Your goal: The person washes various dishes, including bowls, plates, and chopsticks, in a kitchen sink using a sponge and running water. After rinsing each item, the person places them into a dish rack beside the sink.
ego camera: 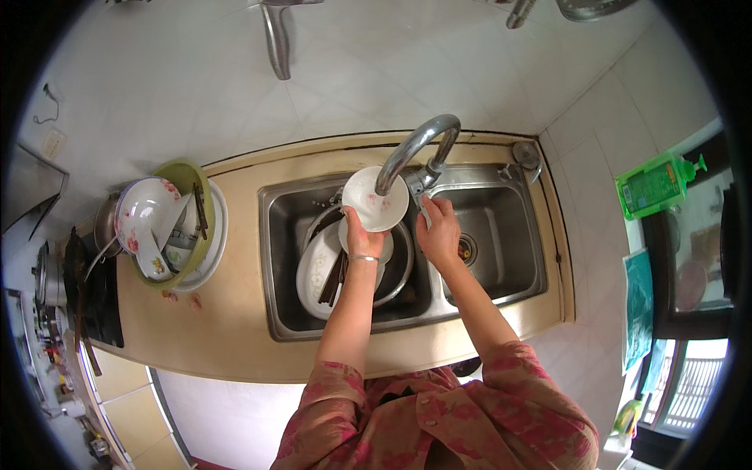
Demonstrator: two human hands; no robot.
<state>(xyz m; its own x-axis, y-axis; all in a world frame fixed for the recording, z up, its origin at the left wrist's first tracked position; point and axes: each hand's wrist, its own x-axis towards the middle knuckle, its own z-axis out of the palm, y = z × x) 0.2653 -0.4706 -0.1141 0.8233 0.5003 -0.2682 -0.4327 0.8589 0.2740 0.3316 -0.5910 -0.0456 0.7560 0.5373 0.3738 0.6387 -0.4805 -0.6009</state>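
A white floral bowl (382,214) is tilted under the spout of the curved chrome faucet (422,138), and my left hand (364,235) grips its near rim. My right hand (439,232) is at the faucet's lever (424,211), its fingers curled around it. Beneath the bowl, the left basin holds a large metal bowl (405,276) with a white oval dish (311,276), dark chopsticks (333,282) and another white dish, partly hidden by my left hand and wrist.
Left on the counter (235,317), a green basin (202,235) holds bowls, spoons and chopsticks, resting on a white plate (220,235). The right sink basin (505,235) has a drain strainer (467,248). A green soap bottle (652,185) is at the right wall.
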